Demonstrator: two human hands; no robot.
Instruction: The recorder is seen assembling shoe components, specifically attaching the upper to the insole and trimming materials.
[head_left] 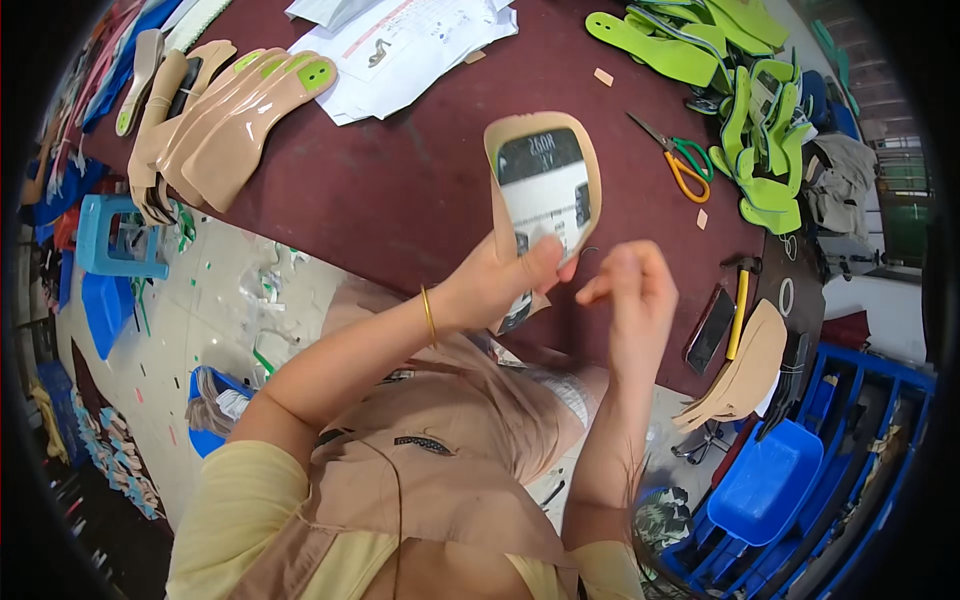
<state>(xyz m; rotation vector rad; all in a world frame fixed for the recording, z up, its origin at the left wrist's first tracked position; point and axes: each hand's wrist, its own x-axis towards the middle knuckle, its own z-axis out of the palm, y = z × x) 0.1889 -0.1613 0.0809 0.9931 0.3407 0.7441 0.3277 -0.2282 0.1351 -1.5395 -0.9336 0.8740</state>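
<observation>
At the left of the room, a light blue stool (100, 235) stands on the pale, scrap-strewn floor (180, 330), beside the dark red surface (400, 180). The surface's left end carries a row of glossy beige insoles (225, 165), some with green patches at their tips; next to them white papers (415, 70) overlap. Above the surface's front part, the person's left hand (520, 270) pinches a single beige sole piece (593, 180), thumb on top, its dark-and-white printed face framed by a beige border. Just right of it, the right hand (635, 285) is raised, fingers curled toward the thumb; whether it grips anything cannot be told. Farther right lie green-and-orange-handled scissors (668, 147), a dark phone (708, 330), a yellow-handled hammer (740, 315), heaped lime-green soles (742, 110) at the far corner and stacked flat beige pieces (745, 370) at the near one.

Among the containers, a blue tub (203, 442) on the floor at left holds a greyish bundle (207, 388) and something white. At lower right, a blue basin (770, 470) rests on a blue rack (880, 368) with long dark pieces in its slots.
</observation>
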